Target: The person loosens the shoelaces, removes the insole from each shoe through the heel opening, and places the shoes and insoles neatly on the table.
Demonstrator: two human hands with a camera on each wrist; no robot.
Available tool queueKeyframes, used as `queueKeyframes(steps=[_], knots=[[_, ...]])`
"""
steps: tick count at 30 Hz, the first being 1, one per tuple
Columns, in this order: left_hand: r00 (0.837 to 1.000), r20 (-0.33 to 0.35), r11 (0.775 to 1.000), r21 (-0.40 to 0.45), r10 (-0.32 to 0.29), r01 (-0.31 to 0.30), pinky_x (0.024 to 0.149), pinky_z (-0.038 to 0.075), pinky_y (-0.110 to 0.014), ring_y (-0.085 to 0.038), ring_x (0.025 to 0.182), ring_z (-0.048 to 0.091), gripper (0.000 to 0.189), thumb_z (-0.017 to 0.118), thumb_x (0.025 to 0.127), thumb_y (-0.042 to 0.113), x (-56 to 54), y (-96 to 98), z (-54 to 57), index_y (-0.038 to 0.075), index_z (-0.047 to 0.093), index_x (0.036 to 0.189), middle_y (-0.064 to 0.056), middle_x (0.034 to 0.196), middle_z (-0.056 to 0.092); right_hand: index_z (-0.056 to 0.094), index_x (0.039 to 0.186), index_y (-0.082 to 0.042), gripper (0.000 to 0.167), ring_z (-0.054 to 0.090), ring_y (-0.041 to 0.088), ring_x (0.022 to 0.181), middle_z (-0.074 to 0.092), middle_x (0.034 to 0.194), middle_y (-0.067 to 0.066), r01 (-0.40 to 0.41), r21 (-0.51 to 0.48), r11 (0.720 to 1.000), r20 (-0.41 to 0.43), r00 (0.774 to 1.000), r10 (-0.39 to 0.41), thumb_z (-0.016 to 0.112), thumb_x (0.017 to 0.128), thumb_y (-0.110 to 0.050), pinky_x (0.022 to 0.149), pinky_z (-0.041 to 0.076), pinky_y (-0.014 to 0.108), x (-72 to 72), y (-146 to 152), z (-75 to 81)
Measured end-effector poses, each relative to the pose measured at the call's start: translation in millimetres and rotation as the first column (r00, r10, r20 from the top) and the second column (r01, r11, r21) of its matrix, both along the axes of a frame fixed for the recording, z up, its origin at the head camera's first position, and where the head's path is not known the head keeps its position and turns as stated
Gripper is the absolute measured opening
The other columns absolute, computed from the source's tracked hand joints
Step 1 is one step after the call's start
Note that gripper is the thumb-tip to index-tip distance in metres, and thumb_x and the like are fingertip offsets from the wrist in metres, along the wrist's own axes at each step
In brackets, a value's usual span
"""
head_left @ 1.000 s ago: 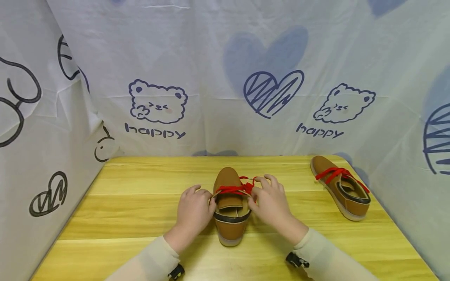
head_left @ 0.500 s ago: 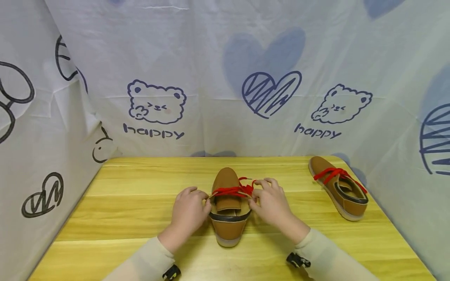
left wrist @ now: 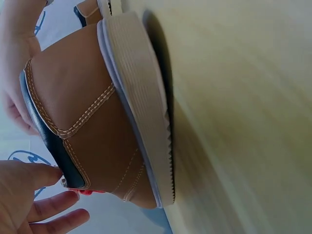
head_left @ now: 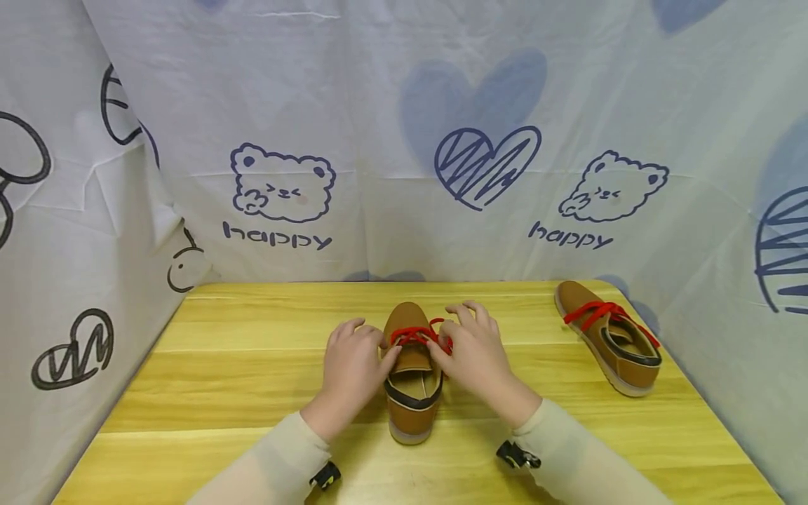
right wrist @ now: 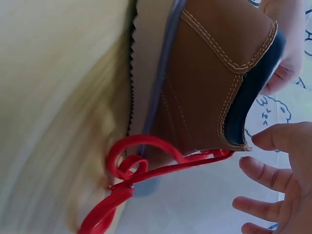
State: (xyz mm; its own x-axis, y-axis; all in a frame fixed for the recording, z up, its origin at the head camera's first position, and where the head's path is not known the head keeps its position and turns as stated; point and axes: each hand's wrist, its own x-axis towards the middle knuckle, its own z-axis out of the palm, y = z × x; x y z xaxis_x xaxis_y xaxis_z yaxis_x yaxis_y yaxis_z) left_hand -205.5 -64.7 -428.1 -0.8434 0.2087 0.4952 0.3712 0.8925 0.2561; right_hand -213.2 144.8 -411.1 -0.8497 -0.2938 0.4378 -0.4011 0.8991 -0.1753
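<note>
A brown shoe (head_left: 410, 421) with a dark collar and red lace (head_left: 413, 335) stands upright on the table, toe pointing away. At its left side my left hand (head_left: 353, 358) has its thumb against the collar edge near the top eyelets, fingers fairly straight, as the left wrist view shows. My right hand (head_left: 476, 354) is on the other side, fingers spread and thumb tip just beside the collar's front corner (right wrist: 239, 146). Loose red lace loops (right wrist: 146, 170) hang down the shoe's right side to the tabletop. From above, my right hand partly hides them.
A second brown shoe (head_left: 637, 375) with red lace lies at the table's far right. The wood-grain table (head_left: 252, 393) meets a white printed cloth (head_left: 379, 140) at the back and both sides.
Both hands have moved inward over the shoe from holding its lace flaps spread apart. The flaps now sit closer together, and the fingers of my right hand have lifted and spread.
</note>
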Motion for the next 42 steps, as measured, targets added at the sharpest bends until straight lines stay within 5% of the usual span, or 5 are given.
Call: queueKeyframes(steps=[11,36,42], knots=[[0.998,-0.059,0.999,-0.050,0.019,-0.022,0.107,0.040,-0.053,-0.034,0.115,0.061,0.017,0.077,0.084,0.023,-12.3,6.1,5.7,0.009,0.073,0.075,-0.006,0.090,0.074,0.056,0.059,-0.022,0.028,0.042,0.040,0.130,0.062,0.129,0.012,-0.002,0.050,0.999,-0.013,1.000,0.003,0.073,0.082,-0.020,0.099,0.040,0.057,-12.8,-7,3.4],[0.999,0.002,0.998,-0.038,0.040,-0.040,0.108,0.038,-0.051,-0.033,0.118,0.059,0.013,0.071,0.084,0.017,-17.5,-19.8,-4.4,0.009,0.072,0.074,-0.004,0.093,0.074,0.058,0.059,-0.020,0.023,0.046,0.038,0.126,0.065,0.126,0.009,0.083,0.065,0.994,-0.010,0.997,-0.082,0.068,0.079,-0.013,0.092,0.045,0.055,-15.4,19,-11.1],[0.999,-0.007,0.998,-0.031,0.047,-0.047,0.108,0.038,-0.052,-0.034,0.119,0.059,0.019,0.072,0.084,0.017,-17.0,-18.6,-3.0,0.012,0.065,0.066,-0.004,0.090,0.073,0.055,0.059,-0.022,0.024,0.044,0.037,0.127,0.064,0.127,0.009,0.052,0.041,0.998,0.013,0.999,-0.053,0.065,0.079,-0.014,0.093,0.043,0.056,-17.2,15,-5.7]])
